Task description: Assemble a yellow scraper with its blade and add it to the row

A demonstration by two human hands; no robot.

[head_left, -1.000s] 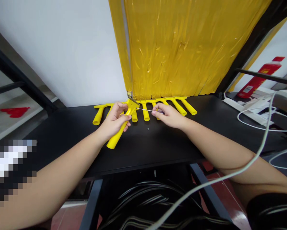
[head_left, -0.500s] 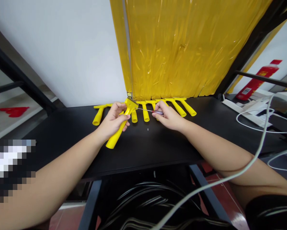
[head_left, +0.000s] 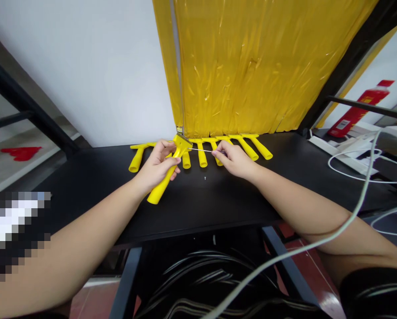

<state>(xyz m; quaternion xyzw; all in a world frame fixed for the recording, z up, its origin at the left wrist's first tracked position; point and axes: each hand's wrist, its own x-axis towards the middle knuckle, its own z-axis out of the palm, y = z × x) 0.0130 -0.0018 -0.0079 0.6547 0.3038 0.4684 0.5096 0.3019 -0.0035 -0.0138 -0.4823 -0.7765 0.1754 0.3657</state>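
My left hand (head_left: 160, 166) is closed round a yellow scraper (head_left: 165, 184), held at a slant with its hollow handle end toward me and its wide head up. A dark metal strip shows along the head. In my right hand (head_left: 233, 159) is a thin screwdriver (head_left: 201, 150), gripped by its handle, which the fingers mostly cover. Its shaft points left, and the tip meets the side of the scraper head. One small screw (head_left: 205, 178) lies on the black table (head_left: 191, 212) below the shaft. Several similar yellow scrapers (head_left: 202, 157) lie in a row behind my hands.
A white panel (head_left: 112, 71) and yellow wrapped sheeting (head_left: 238, 71) rise at the table's back. To the right stand a red bottle (head_left: 360, 108) and a white power strip (head_left: 334, 155). A white cable (head_left: 301, 248) hangs across my right forearm. A red piece (head_left: 21, 153) lies far left.
Both hands stay almost in place, with the screwdriver tip still at the scraper head. The fingers of my right hand have shifted on the handle, covering more of it.
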